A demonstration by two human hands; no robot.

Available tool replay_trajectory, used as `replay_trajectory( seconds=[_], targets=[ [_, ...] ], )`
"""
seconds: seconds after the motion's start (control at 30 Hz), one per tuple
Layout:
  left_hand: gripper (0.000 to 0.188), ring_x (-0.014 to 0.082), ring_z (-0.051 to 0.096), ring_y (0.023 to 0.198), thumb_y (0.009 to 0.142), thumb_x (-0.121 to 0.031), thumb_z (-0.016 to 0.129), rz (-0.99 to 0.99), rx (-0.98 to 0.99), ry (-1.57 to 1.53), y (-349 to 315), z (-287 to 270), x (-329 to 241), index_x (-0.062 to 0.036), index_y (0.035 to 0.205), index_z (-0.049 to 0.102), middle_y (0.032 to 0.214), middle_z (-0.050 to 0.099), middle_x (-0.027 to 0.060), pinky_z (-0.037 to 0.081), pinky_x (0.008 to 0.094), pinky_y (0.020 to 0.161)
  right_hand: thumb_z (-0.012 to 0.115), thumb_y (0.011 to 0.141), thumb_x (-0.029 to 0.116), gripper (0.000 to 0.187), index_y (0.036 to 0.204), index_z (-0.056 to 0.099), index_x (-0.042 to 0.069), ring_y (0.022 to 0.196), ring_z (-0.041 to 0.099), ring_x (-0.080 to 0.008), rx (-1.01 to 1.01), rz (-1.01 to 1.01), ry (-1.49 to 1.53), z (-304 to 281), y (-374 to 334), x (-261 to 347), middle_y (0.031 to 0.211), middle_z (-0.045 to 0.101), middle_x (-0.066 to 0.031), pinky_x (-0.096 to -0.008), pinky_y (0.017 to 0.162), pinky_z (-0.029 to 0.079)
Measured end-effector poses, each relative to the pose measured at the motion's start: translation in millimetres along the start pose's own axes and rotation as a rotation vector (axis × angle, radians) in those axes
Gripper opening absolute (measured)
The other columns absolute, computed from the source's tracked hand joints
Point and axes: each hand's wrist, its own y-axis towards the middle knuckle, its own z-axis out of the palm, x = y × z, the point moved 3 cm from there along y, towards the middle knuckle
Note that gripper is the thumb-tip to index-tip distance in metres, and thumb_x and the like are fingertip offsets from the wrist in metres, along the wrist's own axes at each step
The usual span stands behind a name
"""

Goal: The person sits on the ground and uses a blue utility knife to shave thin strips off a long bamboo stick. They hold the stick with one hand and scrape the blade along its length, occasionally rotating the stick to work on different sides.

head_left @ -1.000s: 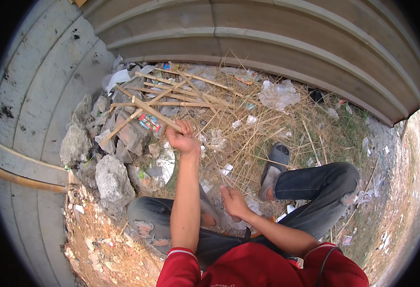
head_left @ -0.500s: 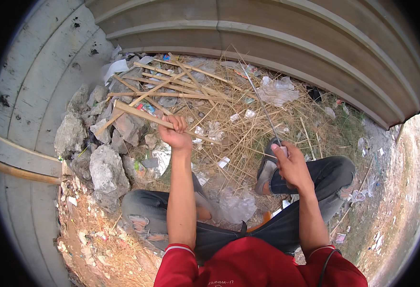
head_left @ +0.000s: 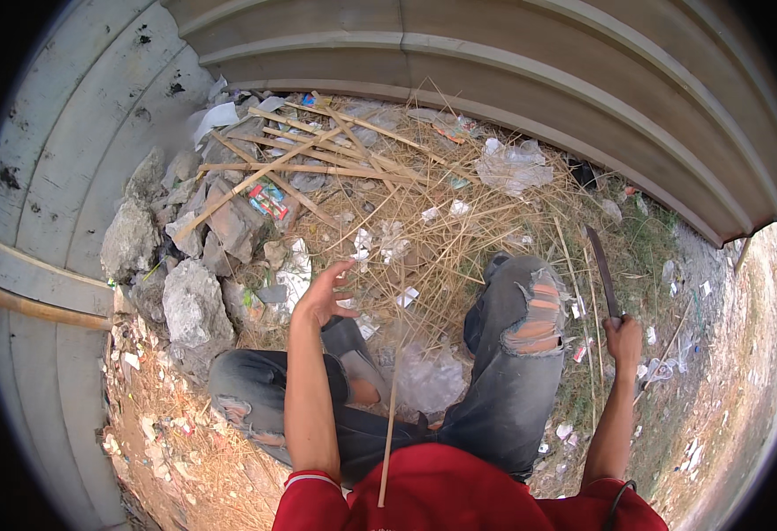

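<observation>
My left hand is raised over my left shin, its fingers apart and nothing between them. To its right, a thin wooden strip points from the straw toward my red shirt. No hand touches the strip, and I cannot tell whether it rests on me or is in the air. Out past my right knee, my right hand is closed round the handle of a machete. Its long dark blade points forward over the ground. Several split wooden strips lie crossed in a pile at the far left.
Grey rocks are heaped at the left, beside a pale panel wall. A ribbed metal sheet closes off the far side. Straw, paper scraps and a clear plastic bag lie about my bent legs.
My left hand has let go of the wooden strip and moved nearer to me. My right hand has swung out to the right with the machete, and my right knee has shifted left.
</observation>
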Motion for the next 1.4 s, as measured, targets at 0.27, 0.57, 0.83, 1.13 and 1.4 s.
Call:
replay_trajectory(
  seconds=[0.27, 0.57, 0.83, 1.13, 1.4],
  targets=[
    [0.047, 0.0255, 0.065, 0.104, 0.098, -0.031, 0.058, -0.166, 0.315, 0.348, -27, 101, 155, -0.0003, 0.133, 0.051, 0.121, 0.060, 0.0183, 0.057, 0.0375, 0.073, 0.074, 0.079, 0.032, 0.056, 0.113, 0.064, -0.012, 0.106, 0.063, -0.0467, 0.090, 0.018, 0.010, 155, -52, -34, 0.107, 0.067, -0.0331, -0.0504, 0.096, 0.049],
    [0.035, 0.0080, 0.040, 0.047, 0.107, -0.031, 0.050, 0.146, 0.054, -0.033, -56, 51, 60, -0.0030, 0.127, 0.055, 0.067, 0.048, -0.0001, 0.031, 0.0242, 0.043, 0.070, 0.090, 0.020, 0.035, 0.118, 0.065, 0.000, 0.092, 0.070, -0.0261, -0.011, -0.304, 0.754, -38, 31, 169, 0.105, 0.070, -0.0203, -0.0373, 0.080, 0.054],
    [0.045, 0.0079, 0.035, 0.045, 0.110, -0.032, 0.037, 0.428, 0.340, -0.117, -145, 38, -38, -0.0042, 0.144, 0.047, 0.061, 0.034, -0.0019, 0.029, 0.0230, 0.043, 0.072, 0.092, 0.042, 0.064, 0.135, 0.054, -0.002, 0.089, 0.069, -0.0202, 0.572, -0.959, 0.994, -129, 18, 371, 0.119, 0.064, -0.0213, -0.0318, 0.077, 0.055],
    [0.044, 0.0063, 0.033, 0.046, 0.110, -0.029, 0.037, 0.560, 0.428, -0.027, -167, 74, -73, -0.0022, 0.144, 0.046, 0.061, 0.034, -0.0029, 0.027, 0.0220, 0.043, 0.067, 0.097, 0.037, 0.046, 0.112, 0.069, -0.006, 0.060, 0.063, -0.0111, 0.412, -1.060, 0.644, -173, 46, 473, 0.079, 0.068, -0.0096, -0.0277, 0.058, 0.050],
    [0.045, 0.0047, 0.024, 0.045, 0.110, -0.028, 0.038, 0.604, 0.492, 0.050, -175, 48, -81, 0.0006, 0.144, 0.045, 0.057, 0.026, -0.0056, 0.022, 0.0224, 0.043, 0.068, 0.093, 0.038, 0.034, 0.097, 0.077, 0.005, 0.059, 0.066, -0.0166, -0.476, -0.705, 0.963, -232, 159, 411, 0.066, 0.066, -0.0079, -0.0324, 0.062, 0.051]
  ],
)
